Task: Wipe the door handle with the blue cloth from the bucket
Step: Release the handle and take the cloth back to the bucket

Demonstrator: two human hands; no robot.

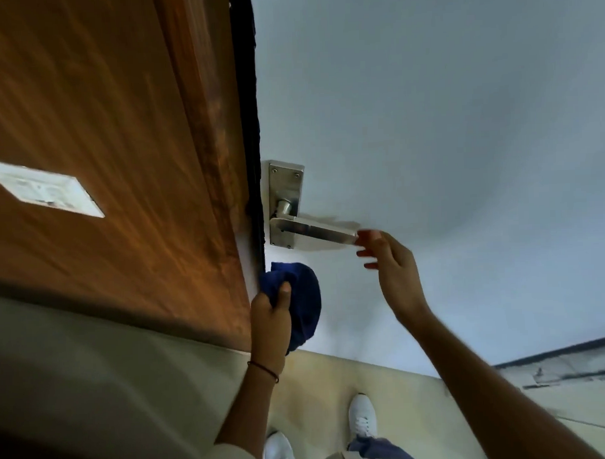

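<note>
A silver lever door handle (311, 230) on a steel backplate (286, 185) sticks out from the pale grey door (427, 122). My right hand (393, 269) is at the lever's free end, fingers apart, fingertips touching or almost touching its tip. My left hand (271, 316) is below the handle, shut on a bunched dark blue cloth (303, 301) that hangs next to the door's edge. The cloth is apart from the handle. No bucket is in view.
A brown wooden panel (102, 133) with a white switch plate (46, 192) stands left of the door's dark edge (249, 128). Below are a beige floor (385, 381) and my white shoes (362, 416). A dark strip (566, 357) runs along the door's bottom right.
</note>
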